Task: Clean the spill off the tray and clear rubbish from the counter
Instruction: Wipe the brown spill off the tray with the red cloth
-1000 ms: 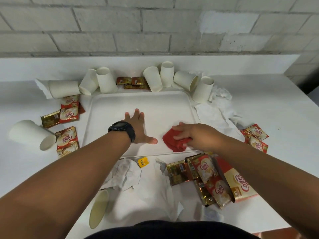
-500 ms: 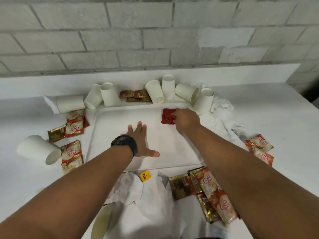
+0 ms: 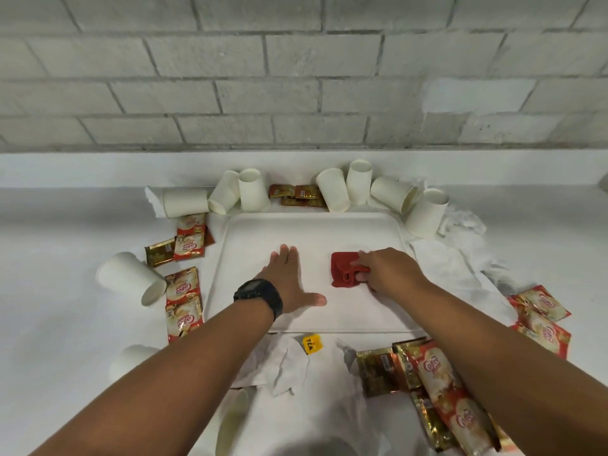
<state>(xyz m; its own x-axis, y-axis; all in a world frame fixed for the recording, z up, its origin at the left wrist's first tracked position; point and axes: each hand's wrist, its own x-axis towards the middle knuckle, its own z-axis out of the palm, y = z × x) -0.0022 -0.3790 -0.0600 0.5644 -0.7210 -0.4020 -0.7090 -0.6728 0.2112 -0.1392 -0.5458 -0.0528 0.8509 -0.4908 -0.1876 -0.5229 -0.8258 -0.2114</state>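
Item: white tray, mid-counter. Left hand flat, fingers straight, steadying it. Right hand clenched round red cloth, drawn back from far edge to centre; wiping continues. Paper cups, sachets still uncollected

Right hand gripping red cloth

"TEA" stands in black letters on the yellow tag just below the tray's near edge. "Coffee mate" reads in red on the sachet at lower right, and upside down on the sachets left of the tray. Other sachets' print is too small to read.
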